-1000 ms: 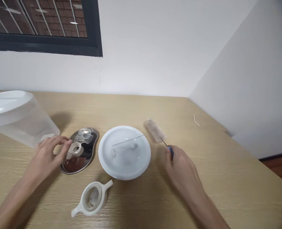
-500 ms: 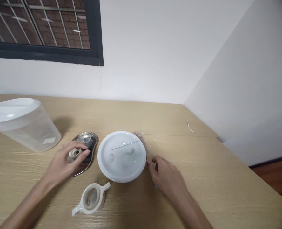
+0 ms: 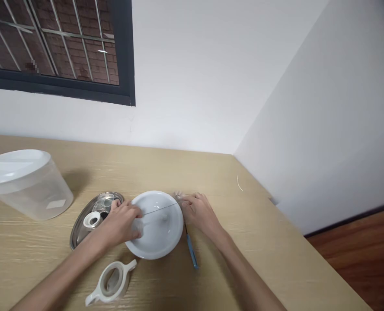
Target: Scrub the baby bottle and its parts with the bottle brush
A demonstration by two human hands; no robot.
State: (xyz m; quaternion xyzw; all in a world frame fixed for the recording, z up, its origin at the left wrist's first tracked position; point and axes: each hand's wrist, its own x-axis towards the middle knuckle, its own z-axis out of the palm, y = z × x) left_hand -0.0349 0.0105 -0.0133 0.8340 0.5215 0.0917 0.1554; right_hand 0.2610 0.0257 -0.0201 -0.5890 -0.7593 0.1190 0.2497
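A white bowl (image 3: 159, 248) stands between my hands, with a thin rod (image 3: 158, 210) slanting across its top. Curled at the bowl's left rim, my left hand (image 3: 122, 222) has a small clear piece (image 3: 137, 226) between thumb and fingers. My right hand (image 3: 200, 211) is closed in a pinch at the right rim, near the rod's right end; what its fingertips hold is hidden. Beside that hand lies a brush with a blue handle (image 3: 192, 252) and pale bristles (image 3: 178, 195). To the left, a metal tray (image 3: 73, 235) bears a white ring-shaped part (image 3: 92, 220) and clear pieces.
In front lies a white two-handled strainer (image 3: 114, 280). A translucent lidded jug (image 3: 33, 194) stands at the left. A short pale strip (image 3: 239, 183) lies farther right on the wooden table (image 3: 211, 172), near the white wall.
My left hand has left the ring-shaped part on the tray and moved right to the bowl. My right hand has moved up along the bowl's right side, uncovering the blue handle. The view has shifted.
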